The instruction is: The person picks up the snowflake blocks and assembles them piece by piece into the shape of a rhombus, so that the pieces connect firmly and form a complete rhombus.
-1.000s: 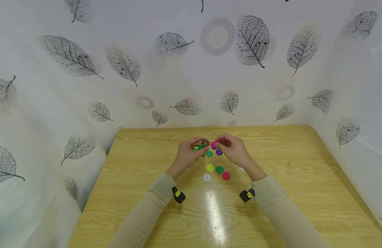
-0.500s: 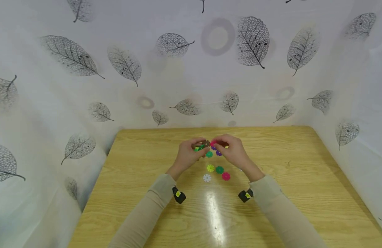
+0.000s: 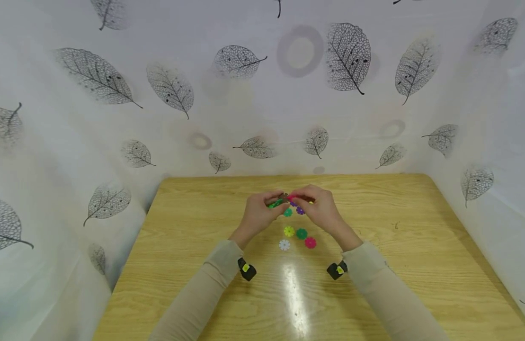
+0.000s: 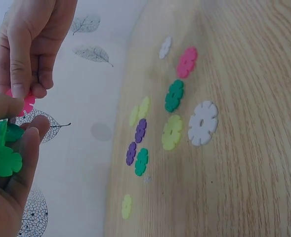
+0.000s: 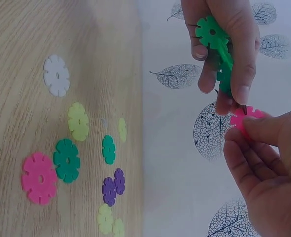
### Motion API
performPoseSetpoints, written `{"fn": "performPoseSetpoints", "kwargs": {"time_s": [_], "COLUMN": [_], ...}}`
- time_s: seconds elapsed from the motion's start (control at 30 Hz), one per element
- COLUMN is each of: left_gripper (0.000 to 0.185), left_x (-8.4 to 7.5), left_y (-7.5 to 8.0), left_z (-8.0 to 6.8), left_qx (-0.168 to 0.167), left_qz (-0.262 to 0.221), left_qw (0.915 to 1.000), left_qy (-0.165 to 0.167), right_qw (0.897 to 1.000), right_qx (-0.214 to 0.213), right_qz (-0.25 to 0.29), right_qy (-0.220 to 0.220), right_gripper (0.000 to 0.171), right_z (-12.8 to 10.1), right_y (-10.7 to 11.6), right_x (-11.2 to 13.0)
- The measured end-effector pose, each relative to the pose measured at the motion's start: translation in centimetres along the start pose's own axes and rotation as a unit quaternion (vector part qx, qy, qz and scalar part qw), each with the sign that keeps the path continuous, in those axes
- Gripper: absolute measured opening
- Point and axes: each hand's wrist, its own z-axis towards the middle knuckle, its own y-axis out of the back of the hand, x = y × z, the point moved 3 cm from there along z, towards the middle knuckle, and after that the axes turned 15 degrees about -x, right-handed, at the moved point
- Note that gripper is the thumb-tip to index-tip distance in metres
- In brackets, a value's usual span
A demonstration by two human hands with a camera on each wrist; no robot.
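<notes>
My left hand holds a small cluster of joined green snowflake discs above the wooden table; a brown disc sticks out of its top. My right hand pinches a pink disc between thumb and fingers, edge to edge with the cluster. In the left wrist view the green cluster lies in my curled fingers, with the pink disc just above it.
Loose discs lie on the table below my hands: white, yellow-green, green, pink and purple. Leaf-patterned white sheets wall the table at the back and on both sides.
My right hand has shifted slightly left, bringing the pink disc up against the cluster in my left hand. The loose discs have not moved.
</notes>
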Motion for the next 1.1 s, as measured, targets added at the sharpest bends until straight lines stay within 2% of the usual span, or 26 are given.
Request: {"fn": "performPoseSetpoints", "kwargs": {"time_s": [0.2,0.37,0.57,0.8,1.0,1.1], "left_gripper": [0.047,0.044,0.042,0.043,0.038,0.035], "left_x": [-0.3,-0.2,0.1,-0.2,-2.5,-3.0], "left_y": [-0.1,-0.1,0.0,-0.1,0.7,0.9], "left_z": [0.0,-0.1,-0.1,-0.1,-0.7,-0.8], "left_qx": [-0.002,-0.016,-0.032,-0.008,0.021,0.031], "left_qz": [-0.002,-0.014,-0.033,-0.054,-0.071,-0.081], "left_qw": [1.0,0.9997,0.9988,0.998,0.9964,0.9955], "left_qy": [-0.007,0.008,0.015,0.033,0.04,0.038], "right_qw": [1.0,0.999,0.998,0.998,0.998,0.998], "right_qx": [0.005,0.011,0.006,0.004,0.012,0.012], "right_qz": [0.004,0.012,0.003,-0.007,-0.018,-0.024], "right_qy": [0.0,-0.031,-0.068,-0.064,-0.062,-0.058], "right_gripper": [0.014,0.019,0.016,0.011,0.011,0.011], "right_z": [0.0,-0.2,-0.4,-0.4,-0.4,-0.3], "right_y": [0.0,0.2,0.4,0.3,0.4,0.4], "right_x": [-0.1,-0.4,-1.0,-1.3,-1.2,-1.2]}}
